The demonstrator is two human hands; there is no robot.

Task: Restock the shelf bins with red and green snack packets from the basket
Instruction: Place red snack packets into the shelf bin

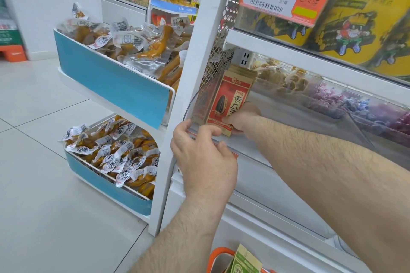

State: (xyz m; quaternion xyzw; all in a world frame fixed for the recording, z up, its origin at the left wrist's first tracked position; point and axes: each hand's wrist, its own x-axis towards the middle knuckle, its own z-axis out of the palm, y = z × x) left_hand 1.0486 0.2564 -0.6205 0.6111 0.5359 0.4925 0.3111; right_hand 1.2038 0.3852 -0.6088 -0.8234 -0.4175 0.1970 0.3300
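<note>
Here the shelf (275, 47) carries a clear bin (199, 104) at its left end, and red packets (230, 99) stand upright inside it. The right hand (243, 118) reaches in, its grip curled round the front packet's lower edge; the left hand (205, 153) pinches the bin's front lip. Let go too soon and the stack (leaning already) could tip forward over the lip. A green packet (246, 260) waits in the orange basket (221, 255) below.

Red sunflower-seed packets (230, 99) stand upright at the clear shelf bin's (193, 106) left end; a green packet (245, 260) leans in the orange basket (219, 255).
</note>
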